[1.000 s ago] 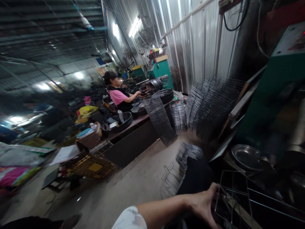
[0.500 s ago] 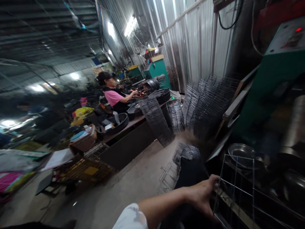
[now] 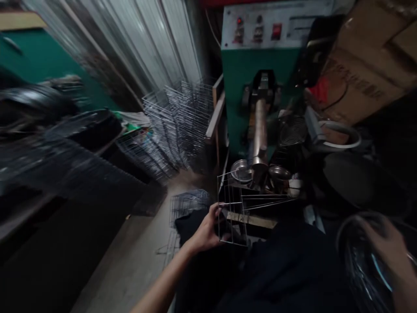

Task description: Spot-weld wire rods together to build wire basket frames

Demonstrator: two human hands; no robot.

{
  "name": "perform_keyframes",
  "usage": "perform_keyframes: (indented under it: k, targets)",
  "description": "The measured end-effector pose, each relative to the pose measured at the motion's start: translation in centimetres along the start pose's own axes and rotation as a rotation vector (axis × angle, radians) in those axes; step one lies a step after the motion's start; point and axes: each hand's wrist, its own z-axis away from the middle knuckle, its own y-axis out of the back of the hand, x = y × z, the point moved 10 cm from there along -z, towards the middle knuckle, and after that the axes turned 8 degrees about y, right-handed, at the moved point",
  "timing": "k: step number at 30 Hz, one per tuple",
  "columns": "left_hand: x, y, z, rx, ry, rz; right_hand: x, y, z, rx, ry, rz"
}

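My left hand (image 3: 208, 228) grips the left side of a thin wire rack (image 3: 232, 222), its thumb and fingers around the edge wires. The rack stands in front of the green machine (image 3: 234, 87), below its metal arm (image 3: 259, 130). At the lower right, my right hand (image 3: 381, 241) is blurred over a round container (image 3: 361, 261) with shiny contents. Whether its fingers hold anything there is smeared by motion.
Stacks of wire racks (image 3: 185, 117) lean by the corrugated wall (image 3: 156, 39). More racks (image 3: 189, 204) lie on the floor. Small metal bowls (image 3: 241, 170) sit under the machine arm. Cardboard boxes (image 3: 365, 78) stand at the right. A dark bench edge (image 3: 42, 208) runs along the left.
The view has turned right, bringing the whole machine front and my right hand into sight. My left hand still holds the wire rack, and the co-worker is out of view.
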Motion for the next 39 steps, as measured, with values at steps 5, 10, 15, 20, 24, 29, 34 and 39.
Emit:
perform_keyframes:
  k: [5,10,15,20,24,29,34,39]
  targets:
    - [0.7,0.4,-0.3,0.012,0.008,-0.095,-9.6,-7.8,-3.1,-0.315,0.127,-0.228]
    - [0.2,1.6,-0.8,0.052,0.028,-0.145,-20.0,-13.4,-3.3,-0.417,0.708,0.045]
    - [-0.3,2.4,-1.3,0.09,0.024,-0.149,-20.0,-17.0,-2.7,-0.443,0.876,0.225]
    - [-0.5,3.1,-1.8,0.119,-0.001,-0.18,-20.0,-17.8,-2.2,-0.324,0.954,0.251]
    - [-0.8,3.7,-1.9,0.139,-0.02,-0.221,-20.8,-17.5,-2.2,-0.247,0.955,0.155]
    - [-0.9,4.3,-1.5,0.157,-0.076,-0.238,-21.6,-18.0,-2.3,-0.233,0.963,0.129]
    - [-1.8,4.7,-1.2,0.17,-0.098,-0.213,-22.4,-18.1,-1.9,-0.165,1.037,0.141]
    - [-2.2,5.1,-1.2,0.203,-0.118,-0.194,-22.6,-18.2,-1.9,-0.148,1.043,0.144]
